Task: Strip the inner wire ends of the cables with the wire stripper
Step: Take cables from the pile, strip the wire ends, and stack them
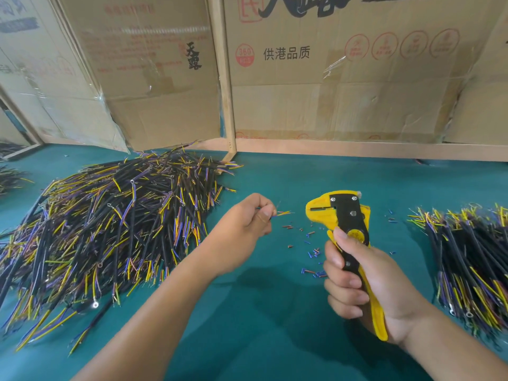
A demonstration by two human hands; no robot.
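My right hand (362, 281) grips the handles of a yellow and black wire stripper (343, 215), held upright with its jaws pointing left. My left hand (244, 229) pinches a cable whose thin coloured inner wire ends (283, 213) stick out to the right of the fingers, a short gap left of the stripper's jaws. Most of that cable is hidden inside my fist. A large heap of black cables (110, 229) with yellow and blue inner wires lies to the left. A smaller pile of the same cables (467, 257) lies at the right edge.
Small blue and red insulation scraps (313, 254) are scattered on the green table (261, 312) between my hands. Cardboard sheets (330, 92) on a wooden frame (228, 105) wall off the back of the table.
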